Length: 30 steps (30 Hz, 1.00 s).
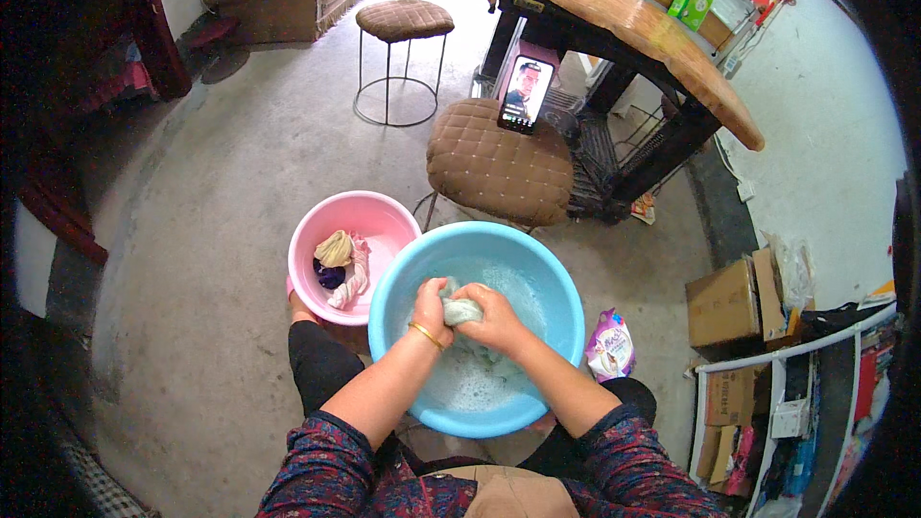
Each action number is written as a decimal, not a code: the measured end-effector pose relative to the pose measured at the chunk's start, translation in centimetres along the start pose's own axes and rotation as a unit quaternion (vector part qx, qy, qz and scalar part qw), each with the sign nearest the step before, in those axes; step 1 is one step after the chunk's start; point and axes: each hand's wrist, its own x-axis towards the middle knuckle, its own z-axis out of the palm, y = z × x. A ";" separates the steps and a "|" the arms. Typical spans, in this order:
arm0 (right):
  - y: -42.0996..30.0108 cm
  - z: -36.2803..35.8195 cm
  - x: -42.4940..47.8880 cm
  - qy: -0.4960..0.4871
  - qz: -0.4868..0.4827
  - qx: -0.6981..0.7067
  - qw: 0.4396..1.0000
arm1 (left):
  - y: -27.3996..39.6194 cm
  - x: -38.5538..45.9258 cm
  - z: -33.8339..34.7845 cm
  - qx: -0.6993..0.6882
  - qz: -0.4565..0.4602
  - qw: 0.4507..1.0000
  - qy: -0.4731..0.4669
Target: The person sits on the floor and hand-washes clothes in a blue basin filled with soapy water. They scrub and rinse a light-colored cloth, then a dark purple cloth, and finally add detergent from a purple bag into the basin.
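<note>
A wet, pale grey-green cloth [463, 311] is bunched between my two hands above the middle of a blue plastic basin [568, 334]. My left hand [430, 309], with a gold-coloured bangle at the wrist, grips its left side. Its right side is held by my right hand [491, 315]. Sudsy water [468, 396] lies in the basin below. To the left stands a pink plastic basin [394, 223] holding a twisted pale pink cloth [352, 284], a beige cloth [334, 250] and a dark blue cloth [329, 275].
A purple-and-white detergent bag [611, 347] stands right of the blue basin. Beyond it, a padded stool [496, 165] carries a propped smartphone [527, 93]. A wooden-topped table [633, 18], a second stool [404, 20], a cardboard box [723, 306] and a white shelf rack [777, 392] stand around.
</note>
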 end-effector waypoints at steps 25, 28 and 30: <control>-5.3 1.6 -0.1 0.090 0.004 -0.049 0.995 | -0.7 0.2 -2.6 -0.041 -0.073 0.987 -0.138; -6.3 1.7 -0.6 0.074 -0.027 -0.035 0.996 | -1.1 1.9 -4.6 -0.015 -0.075 0.985 -0.153; -3.2 1.5 -0.9 0.078 0.031 -0.028 0.996 | -1.6 0.4 -2.3 -0.017 -0.042 0.993 -0.108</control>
